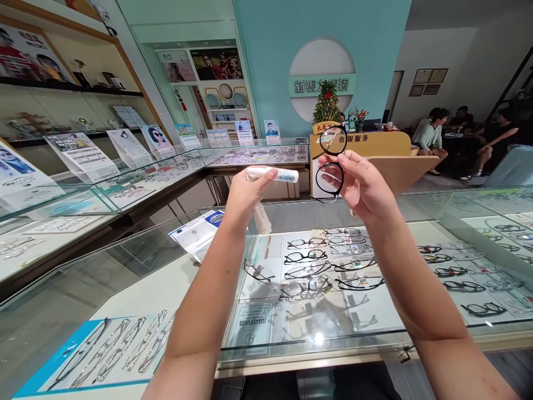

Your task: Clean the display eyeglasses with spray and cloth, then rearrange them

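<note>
Above the glass display tabletop (316, 347), the left hand (250, 197) wraps closed around a white tube (277, 174), a pale cloth (260, 208) hanging beneath it. The right hand (361, 186) pinches black round-framed glasses (328, 186), with open air between the hands.

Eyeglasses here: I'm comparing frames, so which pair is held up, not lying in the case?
The round black-rimmed pair held in the right hand; the others lie in the glass display cases.
</note>
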{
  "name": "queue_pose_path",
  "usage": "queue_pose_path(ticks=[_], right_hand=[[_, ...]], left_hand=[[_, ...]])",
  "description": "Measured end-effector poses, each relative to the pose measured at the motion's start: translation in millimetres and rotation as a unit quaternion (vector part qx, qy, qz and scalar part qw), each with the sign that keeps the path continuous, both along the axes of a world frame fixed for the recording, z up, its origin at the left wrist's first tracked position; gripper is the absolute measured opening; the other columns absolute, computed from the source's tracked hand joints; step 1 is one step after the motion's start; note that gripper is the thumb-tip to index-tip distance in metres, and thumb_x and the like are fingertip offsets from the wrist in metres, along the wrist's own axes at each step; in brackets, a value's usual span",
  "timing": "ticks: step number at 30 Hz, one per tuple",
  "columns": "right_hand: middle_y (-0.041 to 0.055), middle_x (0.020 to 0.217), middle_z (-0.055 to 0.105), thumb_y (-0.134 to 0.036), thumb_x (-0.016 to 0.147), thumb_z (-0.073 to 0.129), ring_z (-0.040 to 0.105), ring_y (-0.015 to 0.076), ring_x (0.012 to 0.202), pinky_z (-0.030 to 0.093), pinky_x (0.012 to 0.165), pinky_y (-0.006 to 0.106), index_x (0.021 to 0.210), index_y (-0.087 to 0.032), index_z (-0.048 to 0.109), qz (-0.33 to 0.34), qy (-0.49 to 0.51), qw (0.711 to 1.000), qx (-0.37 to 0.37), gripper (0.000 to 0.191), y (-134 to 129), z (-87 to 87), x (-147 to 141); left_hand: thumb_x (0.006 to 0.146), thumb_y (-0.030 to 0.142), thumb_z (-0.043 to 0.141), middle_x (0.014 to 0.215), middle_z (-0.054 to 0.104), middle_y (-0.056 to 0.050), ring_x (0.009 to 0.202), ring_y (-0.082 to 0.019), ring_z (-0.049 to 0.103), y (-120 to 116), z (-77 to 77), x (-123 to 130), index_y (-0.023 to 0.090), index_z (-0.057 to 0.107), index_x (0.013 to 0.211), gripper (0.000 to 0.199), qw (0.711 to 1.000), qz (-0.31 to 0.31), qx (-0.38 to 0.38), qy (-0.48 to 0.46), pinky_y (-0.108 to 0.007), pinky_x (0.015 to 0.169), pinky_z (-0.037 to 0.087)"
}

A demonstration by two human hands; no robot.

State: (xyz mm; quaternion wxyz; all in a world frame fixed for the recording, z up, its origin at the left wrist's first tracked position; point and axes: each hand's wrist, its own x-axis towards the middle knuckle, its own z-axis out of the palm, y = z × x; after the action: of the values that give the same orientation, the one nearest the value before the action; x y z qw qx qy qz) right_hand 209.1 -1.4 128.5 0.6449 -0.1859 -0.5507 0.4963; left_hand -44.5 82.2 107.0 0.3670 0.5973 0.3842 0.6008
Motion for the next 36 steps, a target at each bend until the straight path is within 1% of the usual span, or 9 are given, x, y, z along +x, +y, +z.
queue_pose_path(ticks=[5,12,16,21,23,26,28,32,36], right_hand=[[0.0029,0.112,0.079,-0.037,0.09,0.083,0.071,0.0175,0.107,0.054,0.105,0.035,0.086,-0.026,0.064,0.001,-0.004,1.0,-0.007,0.022,-1,-1.6,-4],[0.0032,0.108,0.079,-0.043,0.086,0.087,0.07,0.017,0.102,0.054,0.103,0.036,0.086,-0.025,0.061,0.008,-0.035,0.999,-0.015,0.031,-4,-2.1,-11],[0.0027,0.105,0.079,-0.043,0.085,0.088,0.07,0.0166,0.102,0.054,0.103,0.035,0.085,-0.025,0.062,0.0,-0.032,0.999,-0.015,0.032,-4,-1.3,-12],[0.0025,0.103,0.079,-0.039,0.086,0.087,0.069,0.0153,0.099,0.054,0.1,0.032,0.086,-0.025,0.063,0.012,-0.021,1.0,-0.017,0.028,-5,-1.2,-11],[0.0022,0.102,0.079,-0.04,0.086,0.088,0.069,0.0154,0.099,0.054,0.099,0.032,0.085,-0.025,0.063,0.015,-0.025,0.999,-0.018,0.03,-5,-1.3,-11],[0.0022,0.102,0.079,-0.043,0.084,0.089,0.069,0.0163,0.1,0.054,0.099,0.033,0.084,-0.025,0.062,0.016,-0.037,0.999,-0.02,0.032,-5,-1.0,-12],[0.0025,0.102,0.078,-0.044,0.083,0.089,0.069,0.0167,0.099,0.054,0.097,0.034,0.084,-0.025,0.062,0.013,-0.043,0.999,-0.024,0.033,-5,-1.0,-13],[0.0024,0.1,0.077,-0.046,0.083,0.089,0.068,0.0174,0.095,0.054,0.093,0.035,0.083,-0.026,0.063,0.01,-0.06,0.998,-0.031,0.033,-5,-2.1,-13],[0.0025,0.097,0.076,-0.046,0.083,0.089,0.066,0.0175,0.093,0.053,0.09,0.035,0.083,-0.025,0.065,0.02,-0.079,0.996,-0.038,0.031,-5,-4.0,-14]], left_hand=[[0.065,0.063,0.097,0.083,0.059,-0.002,0.061,-0.007,0.042,-17,10.5,10,0.018,0.064,0.084,0.059,0.991,-0.042,-0.001,-0.129,-0.021,0.042,0.025],[0.097,0.063,0.07,0.076,0.06,-0.001,0.059,-0.009,0.056,-27,22.3,23,0.018,0.062,0.088,0.046,0.943,-0.175,-0.046,-0.278,-0.021,0.038,0.036],[0.111,0.058,0.043,0.08,0.065,-0.003,0.08,-0.014,0.074,-31,26.3,22,0.018,0.059,0.09,0.048,0.899,-0.272,-0.11,-0.326,-0.02,0.053,0.055],[0.116,0.05,0.023,0.083,0.064,-0.001,0.077,-0.011,0.071,-31,23.3,18,0.022,0.061,0.101,0.05,0.861,-0.335,-0.12,-0.363,-0.03,0.072,0.067],[0.116,0.048,0.03,0.086,0.062,-0.001,0.078,-0.011,0.068,-32,21.3,18,0.025,0.062,0.104,0.041,0.871,-0.333,-0.1,-0.348,-0.026,0.067,0.063],[0.106,0.05,0.057,0.084,0.059,-0.003,0.075,-0.013,0.062,-35,19.8,17,0.025,0.063,0.102,0.025,0.905,-0.306,-0.073,-0.286,-0.019,0.051,0.048],[0.095,0.067,0.065,0.08,0.055,-0.004,0.071,-0.015,0.057,-38,19.7,16,0.023,0.061,0.091,0.044,0.929,-0.287,-0.063,-0.225,-0.022,0.045,0.041],[0.072,0.11,0.031,0.066,0.044,-0.003,0.06,-0.016,0.047,-39,20.7,15,0.023,0.043,0.067,0.088,0.963,-0.248,-0.046,-0.095,-0.027,0.04,0.033],[0.06,0.116,0.01,0.057,0.035,-0.001,0.051,-0.015,0.041,-38,21.8,15,0.024,0.035,0.056,0.096,0.966,-0.249,-0.04,-0.049,-0.028,0.037,0.029]])
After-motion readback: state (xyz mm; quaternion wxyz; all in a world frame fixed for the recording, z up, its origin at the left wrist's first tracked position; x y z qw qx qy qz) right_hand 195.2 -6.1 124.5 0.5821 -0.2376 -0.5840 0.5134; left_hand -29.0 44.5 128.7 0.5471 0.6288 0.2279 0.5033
